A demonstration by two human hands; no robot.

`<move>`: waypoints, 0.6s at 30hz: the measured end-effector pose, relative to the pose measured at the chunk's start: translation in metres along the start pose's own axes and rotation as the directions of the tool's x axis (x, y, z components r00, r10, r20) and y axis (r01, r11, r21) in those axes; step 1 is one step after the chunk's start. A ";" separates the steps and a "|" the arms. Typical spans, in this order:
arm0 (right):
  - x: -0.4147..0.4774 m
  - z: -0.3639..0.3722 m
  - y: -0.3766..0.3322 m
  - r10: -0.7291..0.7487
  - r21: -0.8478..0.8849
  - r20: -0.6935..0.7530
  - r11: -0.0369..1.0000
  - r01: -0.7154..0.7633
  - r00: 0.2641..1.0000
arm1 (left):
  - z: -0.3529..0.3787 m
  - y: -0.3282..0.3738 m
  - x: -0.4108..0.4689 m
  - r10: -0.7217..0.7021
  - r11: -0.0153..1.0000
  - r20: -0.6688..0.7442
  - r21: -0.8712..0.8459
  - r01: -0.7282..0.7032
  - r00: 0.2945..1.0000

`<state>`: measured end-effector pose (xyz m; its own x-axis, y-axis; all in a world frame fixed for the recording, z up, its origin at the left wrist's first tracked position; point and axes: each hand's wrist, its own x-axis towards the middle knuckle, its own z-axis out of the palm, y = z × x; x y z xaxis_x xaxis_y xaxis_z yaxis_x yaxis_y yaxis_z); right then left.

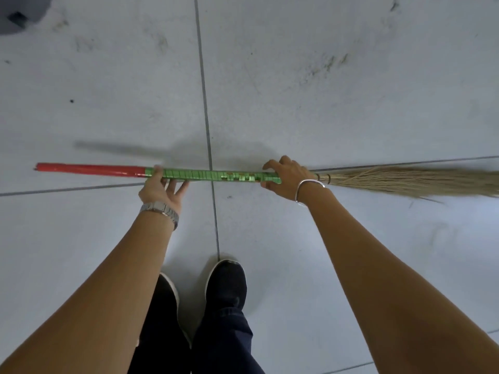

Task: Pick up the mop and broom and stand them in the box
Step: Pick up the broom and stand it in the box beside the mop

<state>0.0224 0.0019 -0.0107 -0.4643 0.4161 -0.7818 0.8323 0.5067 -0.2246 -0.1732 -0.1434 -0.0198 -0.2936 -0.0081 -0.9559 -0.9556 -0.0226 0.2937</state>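
Observation:
The broom [216,175] is held level just above the floor, its shadow cast on the tiles behind it. Its handle is red at the left end and green in the middle, and its straw bristles [410,180] fan out to the right edge. My left hand [162,188] cups the green part from below, thumb over the top. My right hand [289,176] grips the handle where it meets the bristles. Neither the mop nor the box is in view.
Pale grey floor tiles [297,76] with dark grout lines and scuff marks fill the view. My feet in black shoes [226,282] stand just below the broom. A dark shape [19,14] sits in the top left corner.

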 end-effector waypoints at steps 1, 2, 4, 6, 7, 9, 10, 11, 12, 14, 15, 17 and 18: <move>-0.003 -0.006 -0.002 -0.004 0.013 0.004 1.000 0.004 1.000 | 0.003 0.006 -0.007 0.051 0.999 0.001 -0.009 -0.051 0.999; -0.005 -0.012 -0.005 -0.005 0.043 0.004 0.999 0.005 1.000 | 0.006 0.012 -0.016 0.099 0.995 0.002 -0.002 -0.099 0.995; -0.015 -0.029 -0.013 -0.006 0.134 -0.009 0.991 0.007 1.000 | 0.013 0.029 -0.041 0.200 0.979 0.025 0.026 -0.200 0.980; -0.026 -0.051 -0.025 -0.024 0.204 -0.023 0.979 0.028 0.999 | 0.019 0.048 -0.071 0.281 0.958 0.089 0.034 -0.285 0.955; -0.032 -0.062 -0.032 -0.028 0.230 -0.024 0.973 0.033 0.999 | 0.022 0.059 -0.086 0.321 0.943 0.125 0.044 -0.329 0.939; -0.051 -0.093 -0.051 -0.038 0.291 -0.030 0.956 0.045 0.999 | 0.033 0.091 -0.128 0.400 0.906 0.213 0.057 -0.420 0.891; -0.056 -0.103 -0.058 -0.037 0.333 -0.042 0.942 0.049 0.998 | 0.038 0.104 -0.141 0.430 0.887 0.248 0.066 -0.458 0.868; -0.066 -0.118 -0.068 -0.035 0.378 -0.066 0.924 0.057 0.997 | 0.044 0.121 -0.161 0.463 0.862 0.288 0.076 -0.502 0.838; -0.079 -0.138 -0.079 -0.037 0.414 -0.094 0.907 0.073 0.995 | 0.052 0.141 -0.186 0.498 0.833 0.335 0.073 -0.549 0.800; -0.103 -0.170 -0.099 -0.052 0.473 -0.147 0.873 0.117 0.988 | 0.064 0.176 -0.230 0.552 0.774 0.413 0.069 -0.630 0.724; -0.117 -0.189 -0.110 -0.062 0.490 -0.170 0.861 0.139 0.983 | 0.071 0.193 -0.253 0.580 0.733 0.455 0.070 -0.677 0.676; -0.150 -0.230 -0.134 -0.079 0.522 -0.212 0.834 0.181 0.974 | 0.084 0.227 -0.309 0.622 0.656 0.521 0.061 -0.753 0.584; -0.168 -0.250 -0.146 -0.090 0.533 -0.225 0.822 0.200 0.970 | 0.090 0.243 -0.339 0.638 0.623 0.544 0.051 -0.781 0.544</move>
<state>-0.0970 0.0470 0.2992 -0.5934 0.5278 -0.6077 0.7529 0.0969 -0.6510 -0.3079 -0.0558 0.3750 -0.7829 0.5252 -0.3334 -0.3668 0.0431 0.9293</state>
